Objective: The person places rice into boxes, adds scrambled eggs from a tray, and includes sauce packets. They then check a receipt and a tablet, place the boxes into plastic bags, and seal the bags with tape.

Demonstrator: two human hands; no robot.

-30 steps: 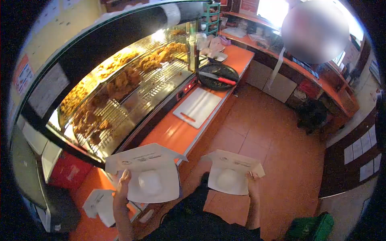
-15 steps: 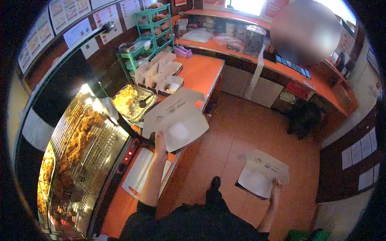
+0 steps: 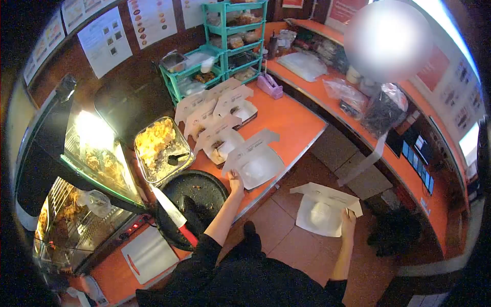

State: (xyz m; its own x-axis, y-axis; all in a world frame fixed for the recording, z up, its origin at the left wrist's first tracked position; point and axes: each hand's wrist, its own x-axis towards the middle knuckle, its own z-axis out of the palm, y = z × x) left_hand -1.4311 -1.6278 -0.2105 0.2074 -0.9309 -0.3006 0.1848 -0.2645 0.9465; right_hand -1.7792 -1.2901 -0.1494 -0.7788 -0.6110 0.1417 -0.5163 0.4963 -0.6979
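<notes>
My left hand (image 3: 236, 182) is closed on the near side of an open cardboard takeaway box (image 3: 250, 147), which is over the counter's edge beside other boxes. A white mound, like rice (image 3: 257, 167), sits inside. Out to the right, above the floor, my right hand (image 3: 349, 220) grips a second open takeaway box (image 3: 327, 193) by its lid side. That one also holds a white mound (image 3: 320, 213). Several open boxes (image 3: 225, 123) with dark-topped food stand just beyond my left hand.
Left of the boxes are a metal tray of yellow food (image 3: 155, 140) with a black spoon, and a round black board (image 3: 208, 184) with a red-handled knife (image 3: 173, 210) across it. A heated display case (image 3: 76, 215) stands left. Behind are green racks (image 3: 217, 30) and a tape dispenser (image 3: 270, 86). A person stands behind the far counter.
My view has turned and moved toward the counter. The left box has come forward to the row of boxes; the right box is still held out over the floor. The black board and knife now show.
</notes>
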